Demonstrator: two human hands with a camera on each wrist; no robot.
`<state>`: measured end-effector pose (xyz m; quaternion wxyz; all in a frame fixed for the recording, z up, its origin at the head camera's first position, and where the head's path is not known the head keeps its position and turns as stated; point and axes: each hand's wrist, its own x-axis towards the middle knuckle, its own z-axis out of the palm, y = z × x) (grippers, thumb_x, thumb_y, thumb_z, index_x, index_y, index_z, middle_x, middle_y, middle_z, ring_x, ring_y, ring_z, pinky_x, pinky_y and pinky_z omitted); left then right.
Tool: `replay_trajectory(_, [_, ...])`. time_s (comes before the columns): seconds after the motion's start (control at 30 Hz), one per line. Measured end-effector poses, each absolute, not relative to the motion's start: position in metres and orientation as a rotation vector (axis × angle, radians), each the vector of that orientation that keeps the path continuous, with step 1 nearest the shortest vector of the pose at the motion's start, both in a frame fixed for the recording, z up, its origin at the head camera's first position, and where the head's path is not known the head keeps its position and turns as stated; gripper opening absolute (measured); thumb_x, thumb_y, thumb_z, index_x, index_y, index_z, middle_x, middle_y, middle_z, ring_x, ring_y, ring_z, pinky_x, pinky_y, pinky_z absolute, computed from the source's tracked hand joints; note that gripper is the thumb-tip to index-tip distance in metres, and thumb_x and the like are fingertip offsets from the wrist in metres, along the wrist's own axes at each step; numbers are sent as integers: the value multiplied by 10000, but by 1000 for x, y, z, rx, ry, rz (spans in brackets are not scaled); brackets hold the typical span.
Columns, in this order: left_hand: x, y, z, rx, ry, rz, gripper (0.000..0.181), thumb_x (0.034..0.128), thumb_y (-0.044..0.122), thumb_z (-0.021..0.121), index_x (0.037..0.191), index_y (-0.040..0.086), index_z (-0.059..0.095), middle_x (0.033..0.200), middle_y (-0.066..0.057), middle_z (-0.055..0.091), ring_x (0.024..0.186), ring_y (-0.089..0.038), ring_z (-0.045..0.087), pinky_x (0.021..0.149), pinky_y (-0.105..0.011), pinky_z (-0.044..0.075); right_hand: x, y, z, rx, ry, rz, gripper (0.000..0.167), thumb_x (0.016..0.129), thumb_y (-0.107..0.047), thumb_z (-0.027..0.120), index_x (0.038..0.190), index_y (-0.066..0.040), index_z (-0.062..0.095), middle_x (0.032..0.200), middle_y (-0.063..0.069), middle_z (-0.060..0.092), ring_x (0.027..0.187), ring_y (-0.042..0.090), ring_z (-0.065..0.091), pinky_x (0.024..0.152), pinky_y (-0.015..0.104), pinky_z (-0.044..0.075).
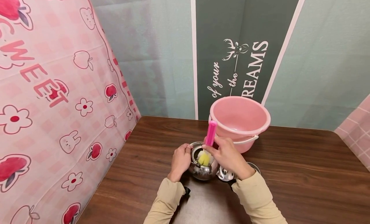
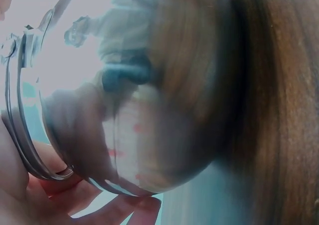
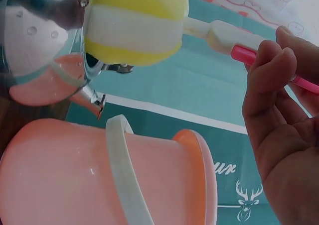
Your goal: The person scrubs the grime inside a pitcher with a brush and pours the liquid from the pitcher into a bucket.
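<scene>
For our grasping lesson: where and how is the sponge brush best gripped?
Probably the pink handle, from above and the person's right: it rises slim above the metal pot, clear of the sponge head at the pot's mouth, and the left hand grips the pot's left side.

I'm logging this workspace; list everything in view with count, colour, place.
Metal pot: one, silver, on table
Sponge brush: one, yellow-white, pink handle, at pot's mouth
Bucket: one, pink, behind pot
Possible lid: one, silver, right of pot
Small object: one, black, beside left sleeve
Table: one, brown, beneath
Printed cloth: one, pink, left
Backdrop: one, mostly teal, behind
Tiled covering: one, pink, right
Sleeves: two, beige, forearms
Left hand: one, gripping pot
Right hand: one, gripping brush
</scene>
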<state>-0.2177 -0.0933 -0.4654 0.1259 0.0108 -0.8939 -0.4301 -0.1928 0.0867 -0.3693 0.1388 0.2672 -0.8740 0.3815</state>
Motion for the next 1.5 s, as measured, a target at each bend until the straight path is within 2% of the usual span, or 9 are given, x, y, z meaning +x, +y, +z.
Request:
replay_trajectory(0.2, [-218,-93,-465,21,-2598,-1245,249,979,207,476,934,155,715,979,-36,730,968,-286,683,807,-452,518,-195,93,-370,726,-2522,1119,138,880,-202,699,988,-124,664,719,-69,605,557,31,480,567,213,445])
replay_trajectory(0.43, [-217,-94,-464,35,-2605,-1268,258,985,233,470,938,171,716,988,-28,730,979,-279,682,826,-452,516,-197,95,-371,718,-2503,1176,157,858,-184,720,974,-95,664,653,-57,568,528,24,495,520,217,450])
replay_trajectory(0.63, [-216,-95,-463,37,-2600,-1283,254,987,232,473,946,178,717,1002,-22,728,994,-282,677,840,-458,514,-197,94,-371,691,-2513,1177,148,863,-194,715,981,-120,664,686,-58,584,553,38,498,540,219,454])
replay_trajectory(0.8, [-216,-95,-463,42,-2605,-1285,255,988,237,474,950,179,719,1007,-25,730,997,-285,677,841,-459,514,-197,93,-372,679,-2500,1159,170,861,-196,716,994,-101,669,720,-56,608,587,49,494,562,217,448])
replay_trajectory(1.03, [-215,-95,-462,30,-2599,-1280,245,981,220,482,940,169,718,990,-32,731,973,-294,681,808,-463,516,-198,93,-372,630,-2517,1196,192,875,-209,702,1026,-95,666,697,-33,599,513,41,501,516,221,448])
replay_trajectory(1.27, [-216,-95,-462,36,-2606,-1291,250,982,231,482,950,167,722,992,-35,732,978,-293,680,814,-460,517,-201,90,-376,610,-2483,1173,195,873,-217,706,1021,-94,673,713,-21,631,576,59,483,556,221,438])
replay_trajectory(1.5, [-217,-95,-463,35,-2601,-1297,250,981,230,482,950,168,723,989,-34,730,971,-282,680,812,-452,517,-202,84,-379,600,-2490,1178,181,891,-238,686,1021,-114,667,698,-29,621,547,48,481,545,220,438])
